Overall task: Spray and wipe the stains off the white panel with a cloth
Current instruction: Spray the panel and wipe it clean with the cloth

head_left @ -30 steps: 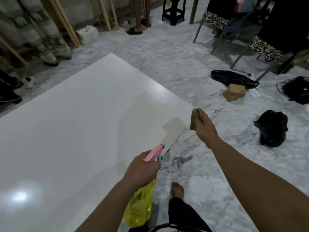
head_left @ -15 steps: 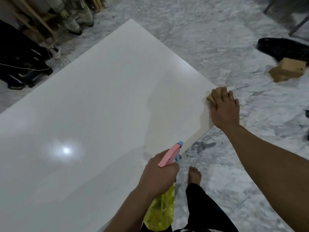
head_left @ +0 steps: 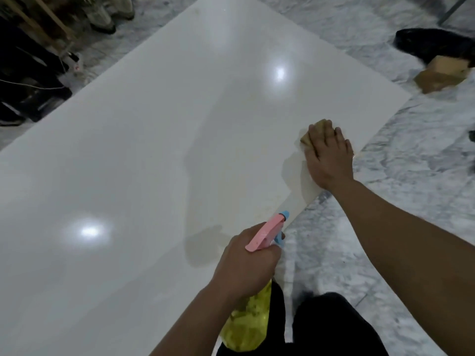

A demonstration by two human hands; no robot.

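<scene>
Tan cloth [head_left: 312, 132] is pressed flat against the white panel [head_left: 154, 150] under the right hand [head_left: 327, 156], whose fingers are laid out nearly straight over it, so that only its far edge shows past the fingertips; the hand lies close to the panel's right-hand edge, near the corner at the right. The left hand [head_left: 246, 260] is wrapped round the neck of a spray bottle [head_left: 250, 322], its pink and blue trigger head [head_left: 267, 232] aimed forward along that same edge, towards the cloth, and its yellow body hung below the fist, off the panel and over a dark trouser leg [head_left: 331, 327]. The panel is laid low over the marble floor [head_left: 372, 240], its long axis running away up and to the left; most of the surface therefore lies to the left of the cloth, and the wiping hand is judged the nearer to the spot ahead of the nozzle. No stain can be made out on the glossy surface, only glare; further strokes would probably be carried leftward, away from the edge. A cardboard box [head_left: 442, 73] sits on the floor well beyond the corner.
</scene>
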